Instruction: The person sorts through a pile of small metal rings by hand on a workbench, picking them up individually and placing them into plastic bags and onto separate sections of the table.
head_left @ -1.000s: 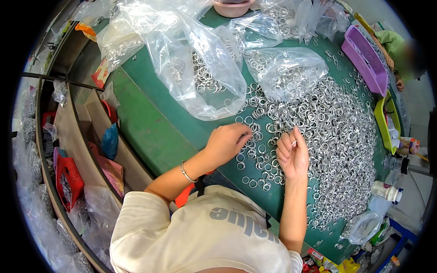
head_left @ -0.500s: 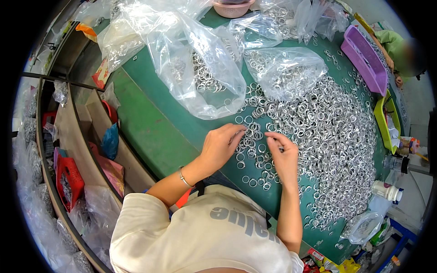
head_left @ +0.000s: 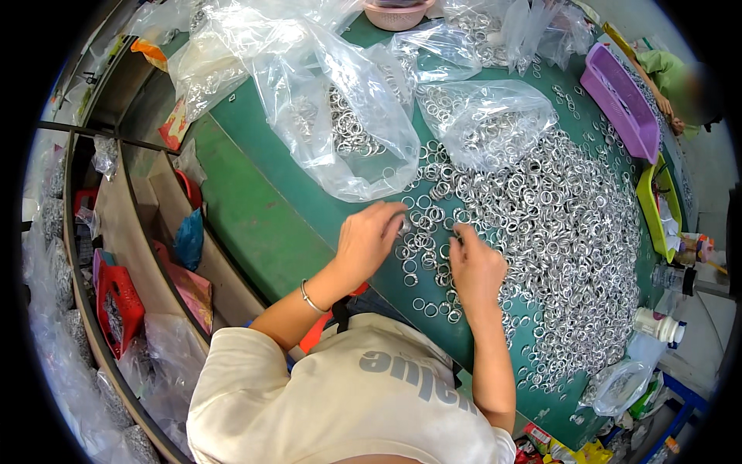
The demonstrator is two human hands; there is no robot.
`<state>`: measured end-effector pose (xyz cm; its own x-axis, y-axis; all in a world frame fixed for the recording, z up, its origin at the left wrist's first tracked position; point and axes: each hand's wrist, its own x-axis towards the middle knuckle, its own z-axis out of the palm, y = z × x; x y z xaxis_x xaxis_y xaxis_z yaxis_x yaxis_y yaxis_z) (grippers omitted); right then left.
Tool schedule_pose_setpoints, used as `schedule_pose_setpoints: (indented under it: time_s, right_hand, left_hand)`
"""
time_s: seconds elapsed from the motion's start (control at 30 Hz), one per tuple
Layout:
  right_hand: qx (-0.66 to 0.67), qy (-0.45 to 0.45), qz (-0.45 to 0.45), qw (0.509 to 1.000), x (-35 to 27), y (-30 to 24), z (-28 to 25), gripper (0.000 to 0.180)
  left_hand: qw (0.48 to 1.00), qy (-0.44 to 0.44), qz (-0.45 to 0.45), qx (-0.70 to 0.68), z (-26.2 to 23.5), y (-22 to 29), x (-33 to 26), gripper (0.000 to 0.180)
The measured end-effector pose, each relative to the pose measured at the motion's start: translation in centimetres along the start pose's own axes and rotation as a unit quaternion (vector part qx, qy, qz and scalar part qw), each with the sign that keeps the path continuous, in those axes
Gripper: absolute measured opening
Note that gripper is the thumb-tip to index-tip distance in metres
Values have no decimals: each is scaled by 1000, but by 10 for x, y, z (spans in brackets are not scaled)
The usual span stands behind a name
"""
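Shiny metal rings (head_left: 421, 246) lie loosely scattered on the green table, in front of a large heap of the same rings (head_left: 572, 224). At the left edge of the scattered ones is my left hand (head_left: 366, 238); its thumb and fingers are drawn together, with a ring's bright metal showing at the tips. My right hand (head_left: 477, 271) hovers at the near left side of the heap. Its fingers are curled in toward the thumb, and what they pinch, if anything, is too small to make out.
Clear plastic bags of rings (head_left: 340, 116) (head_left: 487, 116) stand beyond my hands. At the far right are a purple basket (head_left: 622, 108) and a yellow-green tray (head_left: 657, 213). Another person's green sleeve (head_left: 657, 68) shows there. Shelving with a red basket (head_left: 120, 305) stands left.
My left hand has drawn back a little to the left, away from the loose rings. The right hand has shifted slightly nearer to me, its fingers more curled.
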<state>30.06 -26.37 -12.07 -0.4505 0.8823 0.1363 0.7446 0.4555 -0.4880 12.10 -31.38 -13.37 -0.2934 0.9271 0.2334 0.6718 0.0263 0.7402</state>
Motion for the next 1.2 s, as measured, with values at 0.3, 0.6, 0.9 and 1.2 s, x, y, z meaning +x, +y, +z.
schedule_pose_setpoints:
  time_s: [0.3,0.6,0.9,1.2]
  right_hand:
    - [142,-37,24,989,0,11,5,5]
    - [816,-73,306,485,9,22,-13,22]
    - [267,-3,7,964,42,-5,18,15]
    - [20,-53,-12,998,26,2,17,17]
  left_hand:
    - [995,-12,-3,103,14,-19,18,29]
    - [994,29,28,103,21,-22,25,31]
    - [997,-27,24,69,12,-16,21,20]
    - [994,-66,36,75,24,-23,35,13]
